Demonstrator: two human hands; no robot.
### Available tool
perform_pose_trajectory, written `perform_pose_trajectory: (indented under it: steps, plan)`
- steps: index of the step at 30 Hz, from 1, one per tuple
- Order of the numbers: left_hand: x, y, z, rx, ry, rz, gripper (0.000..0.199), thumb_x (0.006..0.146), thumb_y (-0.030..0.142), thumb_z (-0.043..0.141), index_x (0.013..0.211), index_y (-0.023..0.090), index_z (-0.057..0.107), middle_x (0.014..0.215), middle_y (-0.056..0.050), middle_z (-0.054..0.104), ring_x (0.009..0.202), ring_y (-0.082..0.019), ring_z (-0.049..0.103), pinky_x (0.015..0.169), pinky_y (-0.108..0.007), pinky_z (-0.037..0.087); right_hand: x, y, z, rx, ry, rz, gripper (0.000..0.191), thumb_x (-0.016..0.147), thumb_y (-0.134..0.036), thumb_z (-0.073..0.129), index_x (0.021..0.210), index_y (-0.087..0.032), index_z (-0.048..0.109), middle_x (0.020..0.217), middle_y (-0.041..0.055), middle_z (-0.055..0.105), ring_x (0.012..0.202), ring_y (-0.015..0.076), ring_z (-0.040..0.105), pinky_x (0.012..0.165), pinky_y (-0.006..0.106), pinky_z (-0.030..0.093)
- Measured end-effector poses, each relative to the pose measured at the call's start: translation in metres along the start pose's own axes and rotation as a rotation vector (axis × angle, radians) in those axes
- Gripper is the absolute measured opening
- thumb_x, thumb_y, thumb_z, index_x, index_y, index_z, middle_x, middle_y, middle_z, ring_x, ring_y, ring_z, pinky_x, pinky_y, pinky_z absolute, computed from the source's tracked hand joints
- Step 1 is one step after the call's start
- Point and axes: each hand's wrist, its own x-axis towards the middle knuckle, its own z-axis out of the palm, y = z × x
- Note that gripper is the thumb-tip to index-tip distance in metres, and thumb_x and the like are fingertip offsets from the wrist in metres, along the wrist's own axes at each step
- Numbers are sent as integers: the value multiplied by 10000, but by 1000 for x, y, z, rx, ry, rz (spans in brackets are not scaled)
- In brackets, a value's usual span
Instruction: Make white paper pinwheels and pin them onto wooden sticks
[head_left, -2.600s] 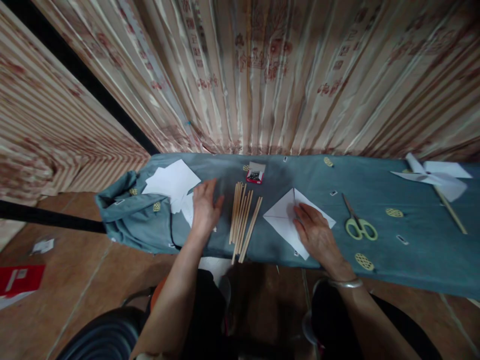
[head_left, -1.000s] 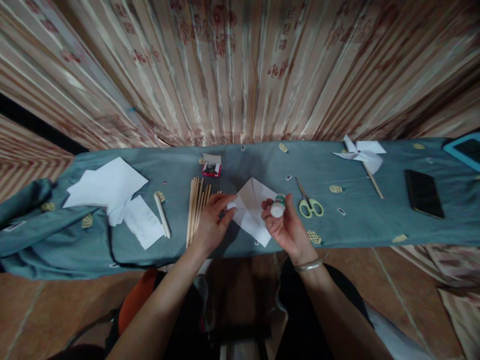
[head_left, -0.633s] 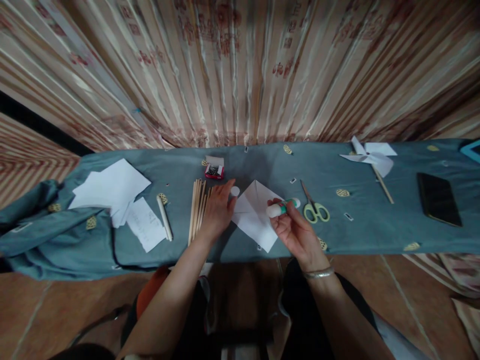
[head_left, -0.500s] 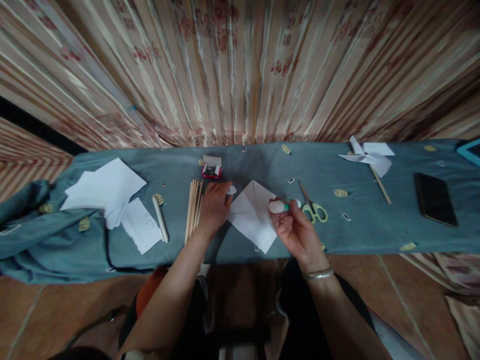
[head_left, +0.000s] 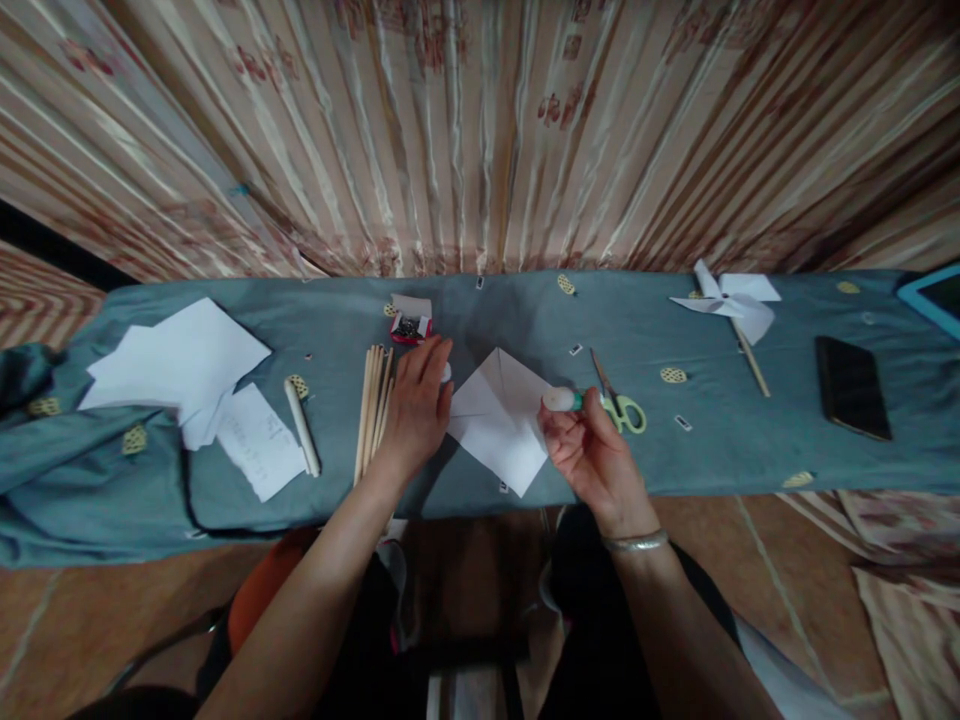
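Note:
My right hand [head_left: 589,450] is closed around a glue stick [head_left: 560,400], white with a green band, its white end pointing left over the paper's right corner. My left hand [head_left: 416,405] is beside the bundle of wooden sticks [head_left: 369,410], fingers stretched out. A small white cap [head_left: 447,372] shows partly between its fingers and thumb; whether they touch it is hard to see. Between the hands lies a square sheet of white paper [head_left: 502,430] with creases or cuts running in from its corners. Green-handled scissors [head_left: 628,412] lie just right of the glue stick.
A small red box [head_left: 411,328] of dark bits stands open behind my left hand. Leftward are paper sheets [head_left: 180,360], a written note [head_left: 262,445] and a white rod [head_left: 301,428]. Rightward lie a paper pinwheel [head_left: 731,300], a dark phone [head_left: 853,390] and a blue-edged device [head_left: 934,295].
The fingers of my left hand have straightened, and the cap that was at their tips now sits lower, partly hidden. My right hand still holds the glue stick. The view has shifted slightly.

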Motion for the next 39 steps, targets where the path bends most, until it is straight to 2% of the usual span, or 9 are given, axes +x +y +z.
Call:
perform_pose_trajectory:
  steps: [3, 7, 13, 20, 23, 27, 33, 36, 39]
  plan:
    - [-15, 20, 1, -58, -21, 103, 426, 934, 114, 386, 1340, 183, 495, 1366, -137, 522, 1266, -266, 479, 1056, -483, 430, -2, -3, -1, -110, 60, -123, 292, 672, -461, 838, 763, -214, 711, 708, -34, 754, 669, 67, 706, 588, 95, 562]
    - [-42, 46, 6, -128, -172, 272, 361, 957, 196, 443, 1308, 181, 526, 1363, -139, 531, 1289, -274, 462, 1050, -476, 451, -4, -5, -4, -322, 159, -310, 261, 643, -363, 872, 815, -224, 734, 760, -51, 748, 647, 62, 682, 631, 139, 567]
    - [-65, 56, 9, -53, -349, 243, 556, 881, 458, 594, 1382, 253, 469, 1539, -182, 318, 1461, -405, 203, 1106, -655, 283, -6, 1, -10, -800, 177, -519, 249, 709, -382, 812, 893, -242, 720, 831, -20, 743, 769, 138, 684, 774, 297, 554]
    - [-64, 56, 14, -43, -406, 202, 631, 803, 475, 693, 1360, 249, 500, 1555, -179, 309, 1460, -423, 199, 1130, -647, 246, -3, 6, -7, -1370, 202, -590, 317, 798, -418, 711, 1030, -204, 680, 930, 59, 746, 841, 217, 693, 805, 387, 541]
    - [-64, 57, 15, -52, -396, 196, 607, 807, 480, 687, 1340, 244, 518, 1561, -167, 309, 1465, -412, 194, 1135, -647, 241, 1, 7, -4, -1524, 157, -647, 327, 833, -429, 667, 1059, -193, 669, 965, 79, 748, 872, 237, 699, 811, 396, 541]
    - [-65, 57, 15, -53, -395, 193, 605, 817, 479, 678, 1342, 224, 520, 1551, -185, 318, 1465, -418, 191, 1137, -644, 241, 5, 8, -3, -1614, 105, -679, 312, 855, -417, 642, 1055, -178, 661, 969, 94, 750, 875, 243, 705, 806, 393, 547]
    - [-66, 58, 15, -77, -401, 179, 586, 828, 460, 671, 1345, 233, 514, 1568, -174, 292, 1475, -408, 167, 1137, -647, 240, 8, 10, -4, -1674, 125, -684, 347, 847, -444, 637, 1044, -159, 666, 941, 115, 745, 856, 265, 705, 779, 419, 545]
    - [-66, 57, 14, -90, -398, 169, 563, 846, 460, 649, 1339, 227, 511, 1545, -173, 337, 1473, -394, 188, 1140, -635, 244, 7, 9, -1, -1600, 154, -644, 334, 820, -439, 671, 1024, -174, 677, 929, 100, 749, 844, 252, 704, 794, 423, 544]
    - [-61, 54, 11, -168, -329, 160, 544, 913, 454, 548, 1385, 205, 440, 1508, -166, 404, 1460, -342, 253, 1147, -605, 263, 6, 6, 0, -1368, 153, -579, 280, 775, -407, 729, 959, -199, 696, 899, 60, 758, 816, 215, 706, 792, 387, 557]
